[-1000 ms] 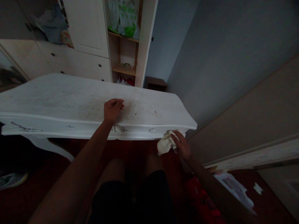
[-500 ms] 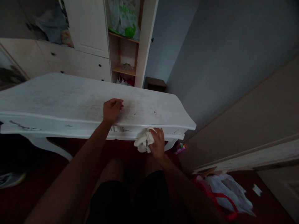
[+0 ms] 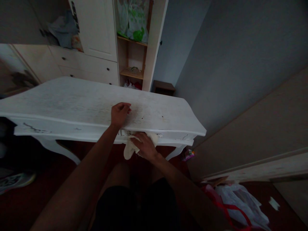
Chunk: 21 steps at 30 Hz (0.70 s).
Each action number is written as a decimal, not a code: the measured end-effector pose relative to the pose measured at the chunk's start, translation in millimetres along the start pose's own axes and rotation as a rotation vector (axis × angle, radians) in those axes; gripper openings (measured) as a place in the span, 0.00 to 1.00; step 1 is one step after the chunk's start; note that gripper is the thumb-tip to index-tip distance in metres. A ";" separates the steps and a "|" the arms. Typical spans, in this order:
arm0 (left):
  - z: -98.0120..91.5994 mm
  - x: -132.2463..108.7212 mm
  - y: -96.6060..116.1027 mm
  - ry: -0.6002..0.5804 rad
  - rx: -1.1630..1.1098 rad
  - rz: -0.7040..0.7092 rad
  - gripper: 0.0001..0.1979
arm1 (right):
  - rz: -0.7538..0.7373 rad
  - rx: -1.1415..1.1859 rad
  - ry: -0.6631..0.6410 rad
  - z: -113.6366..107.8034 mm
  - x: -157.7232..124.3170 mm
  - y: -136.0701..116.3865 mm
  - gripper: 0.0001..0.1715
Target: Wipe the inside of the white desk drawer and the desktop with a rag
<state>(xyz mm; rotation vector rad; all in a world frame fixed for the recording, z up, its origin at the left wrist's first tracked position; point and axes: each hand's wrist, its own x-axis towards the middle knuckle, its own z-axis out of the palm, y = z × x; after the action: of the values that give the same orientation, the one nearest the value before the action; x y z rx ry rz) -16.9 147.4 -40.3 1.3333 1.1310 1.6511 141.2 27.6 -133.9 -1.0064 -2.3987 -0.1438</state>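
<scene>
A long white table [image 3: 84, 93] with a curved front edge and carved dark motifs stands before me. Grey-brown smudges and small dark specks mark its top. My left hand [image 3: 120, 114] rests at the tabletop near the front edge, its fingers curled in, with nothing visible in them. Just below that edge, my right hand [image 3: 145, 146] presses a crumpled cream cloth [image 3: 130, 149] against the table's front panel. Part of the cloth hangs down to the left of the fingers, and part shows to their right.
Behind the table stands a white cabinet [image 3: 101, 35] with an open door and plastic bags [image 3: 137, 24] on a shelf. Bags [image 3: 237, 202] with red handles lie on the floor at right, near a small purple box [image 3: 188, 155]. A shoe [image 3: 18, 182] shows at left.
My right hand has slid left along the front panel with the cloth. The left hand keeps its curled pose on the table. The whole view has shifted slightly.
</scene>
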 end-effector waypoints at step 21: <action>1.3 0.8 3.1 -0.005 -0.060 -0.059 0.06 | -0.038 0.072 -0.060 13.7 -66.5 39.8 0.28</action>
<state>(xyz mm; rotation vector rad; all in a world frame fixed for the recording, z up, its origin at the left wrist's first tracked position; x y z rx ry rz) -15.8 147.3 -37.0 1.2536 1.0989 1.6257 201.5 18.0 -183.6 -0.9455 -2.4597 -0.0403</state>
